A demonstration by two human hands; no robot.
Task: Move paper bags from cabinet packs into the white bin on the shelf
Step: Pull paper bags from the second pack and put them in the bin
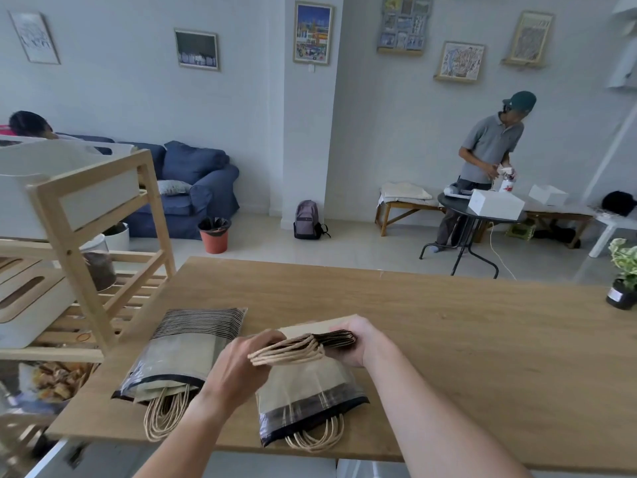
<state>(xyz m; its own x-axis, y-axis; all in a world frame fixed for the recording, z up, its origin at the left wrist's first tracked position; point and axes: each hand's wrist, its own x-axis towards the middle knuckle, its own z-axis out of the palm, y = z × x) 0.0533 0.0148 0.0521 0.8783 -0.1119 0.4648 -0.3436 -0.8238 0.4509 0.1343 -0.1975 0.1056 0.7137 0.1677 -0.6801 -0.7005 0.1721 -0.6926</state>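
Observation:
Both hands hold a flat stack of brown paper bags [320, 331] above the wooden counter [448, 322]. My left hand [241, 363] pinches the twisted-paper handles at the stack's near-left end. My right hand [355, 339] grips the stack's right side. Under the stack lies a clear plastic pack of bags [306, 405], its handles sticking out toward me. A second pack [179, 353] lies to its left, also with handles spilling out. The white bin [51, 181] sits on the top tier of the wooden shelf [82, 270] at the far left.
A white box with a slotted wooden lid [27, 301] sits on the shelf's lower tier. A small potted plant [624, 281] stands at the counter's right edge. Beyond the counter are a blue sofa [193, 188], a round black table [479, 215] and a person [482, 160] standing at it.

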